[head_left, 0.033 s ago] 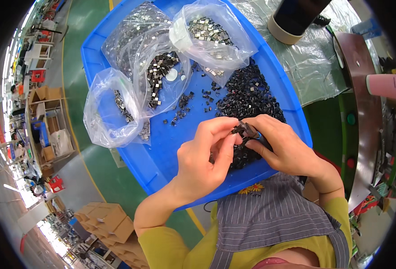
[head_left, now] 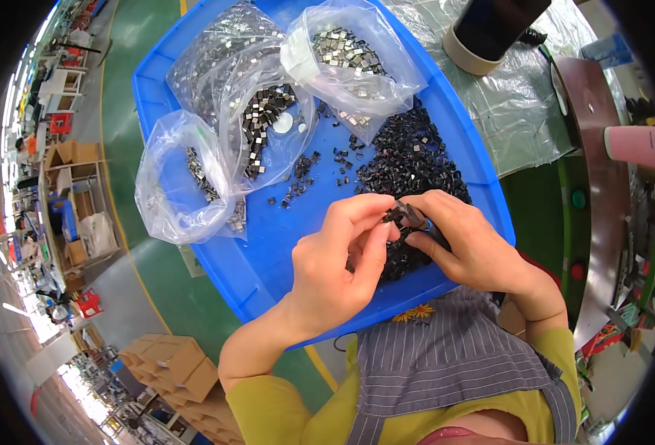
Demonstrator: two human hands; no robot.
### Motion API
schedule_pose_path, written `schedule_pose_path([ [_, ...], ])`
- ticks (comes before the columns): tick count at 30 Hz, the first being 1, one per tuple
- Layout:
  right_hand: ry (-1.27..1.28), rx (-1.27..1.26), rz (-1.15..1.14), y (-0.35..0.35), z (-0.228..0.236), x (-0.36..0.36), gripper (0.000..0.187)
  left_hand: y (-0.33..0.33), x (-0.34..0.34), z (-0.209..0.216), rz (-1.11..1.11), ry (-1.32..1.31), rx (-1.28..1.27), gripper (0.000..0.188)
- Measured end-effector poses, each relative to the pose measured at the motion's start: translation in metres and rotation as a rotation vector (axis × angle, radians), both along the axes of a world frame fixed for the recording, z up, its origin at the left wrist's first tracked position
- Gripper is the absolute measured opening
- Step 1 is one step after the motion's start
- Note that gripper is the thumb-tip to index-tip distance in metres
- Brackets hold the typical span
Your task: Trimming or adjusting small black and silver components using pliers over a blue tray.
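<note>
Near the centre of the frame, the left hand (head_left: pixel 332 259) pinches a small black piece (head_left: pixel 395 215) between thumb and fingers, while the right hand (head_left: pixel 467 241), just to its right, grasps a dark tool (head_left: pixel 436 233) with its tip at the piece. Around them, a heap of black bits (head_left: pixel 416 159) covers the right side of the blue tray (head_left: pixel 249 271), and clear bags (head_left: pixel 182 219) of small blocks fill its upper left.
</note>
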State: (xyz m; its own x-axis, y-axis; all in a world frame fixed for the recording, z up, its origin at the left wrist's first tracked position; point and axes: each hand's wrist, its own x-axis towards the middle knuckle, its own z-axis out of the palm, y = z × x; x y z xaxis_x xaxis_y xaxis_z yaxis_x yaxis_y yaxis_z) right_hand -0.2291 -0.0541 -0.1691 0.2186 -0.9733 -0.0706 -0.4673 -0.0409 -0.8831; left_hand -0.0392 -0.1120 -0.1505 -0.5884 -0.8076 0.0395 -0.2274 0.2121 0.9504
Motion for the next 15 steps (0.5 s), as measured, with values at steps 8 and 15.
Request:
schedule_pose_path([
  [8, 0.056, -0.013, 0.025, -0.0034, 0.0010, 0.0059, 0.037, -0.0012, 0.0018, -0.0061, 0.005, -0.038, -0.197, 0.035],
  [15, 0.013, -0.050, 0.009, -0.0019, -0.0023, 0.0039, 0.041, 0.0010, -0.0038, -0.0058, 0.000, -0.041, -0.125, 0.036],
])
